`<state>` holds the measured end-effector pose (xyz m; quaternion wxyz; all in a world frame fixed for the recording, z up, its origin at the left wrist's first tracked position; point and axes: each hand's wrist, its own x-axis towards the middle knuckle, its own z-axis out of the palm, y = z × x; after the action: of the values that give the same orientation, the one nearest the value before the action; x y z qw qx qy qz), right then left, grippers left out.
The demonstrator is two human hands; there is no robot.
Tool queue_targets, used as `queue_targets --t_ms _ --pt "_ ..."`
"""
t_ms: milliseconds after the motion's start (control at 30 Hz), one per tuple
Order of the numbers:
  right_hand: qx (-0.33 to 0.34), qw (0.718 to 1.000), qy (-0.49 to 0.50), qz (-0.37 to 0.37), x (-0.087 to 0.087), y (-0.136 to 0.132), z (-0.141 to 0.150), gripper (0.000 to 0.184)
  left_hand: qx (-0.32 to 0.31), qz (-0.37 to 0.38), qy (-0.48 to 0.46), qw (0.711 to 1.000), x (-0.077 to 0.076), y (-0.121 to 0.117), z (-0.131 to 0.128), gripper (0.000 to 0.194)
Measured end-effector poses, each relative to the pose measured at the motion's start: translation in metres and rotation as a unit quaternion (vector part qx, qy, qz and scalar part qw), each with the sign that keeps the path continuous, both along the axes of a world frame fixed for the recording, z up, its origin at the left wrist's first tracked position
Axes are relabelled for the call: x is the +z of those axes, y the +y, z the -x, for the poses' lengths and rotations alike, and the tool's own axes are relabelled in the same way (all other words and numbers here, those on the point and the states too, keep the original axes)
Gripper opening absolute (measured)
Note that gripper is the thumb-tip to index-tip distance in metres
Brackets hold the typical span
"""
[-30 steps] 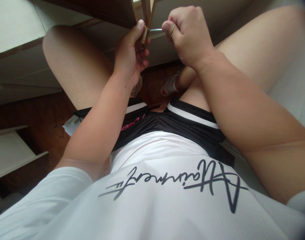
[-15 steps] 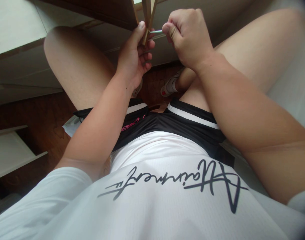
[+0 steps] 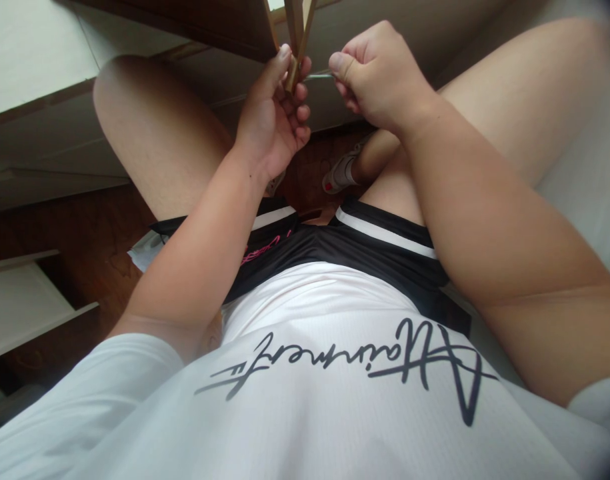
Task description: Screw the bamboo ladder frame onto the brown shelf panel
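Observation:
I sit with my knees apart and both hands raised near the top of the view. My left hand is closed around the lower end of a light wooden piece made of thin slats that run up out of view. My right hand is closed in a pinch on a thin metal rod, perhaps a hex key, whose tip points left into the wood just beside my left fingers. The rest of the wooden piece is cut off by the top edge.
A pale board lies at the upper left and another white panel at the lower left on the dark wooden floor. My foot in a white sandal rests on the floor between my legs.
Both hands have sunk slightly in the view. My right hand has turned at the wrist, and the metal rod has turned with it. My left hand's fingers curl tighter round the wood.

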<state>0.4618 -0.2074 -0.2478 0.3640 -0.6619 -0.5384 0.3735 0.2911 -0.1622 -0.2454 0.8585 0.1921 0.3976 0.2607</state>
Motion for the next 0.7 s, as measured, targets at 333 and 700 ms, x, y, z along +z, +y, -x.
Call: queue_targets --t_ms 333,700 --pt "0.027 0.997 -0.027 -0.067 0.0114 -0.0034 -0.0016 0.037 -0.009 0.1 -0.073 0.992 0.0099 -0.0025 -0.0004 0.02" --pt "0.031 0.976 -0.201 -0.082 0.0067 -0.002 -0.0009 0.036 -0.033 0.035 -0.034 0.998 0.0082 -0.0011 0.0002 0.03"
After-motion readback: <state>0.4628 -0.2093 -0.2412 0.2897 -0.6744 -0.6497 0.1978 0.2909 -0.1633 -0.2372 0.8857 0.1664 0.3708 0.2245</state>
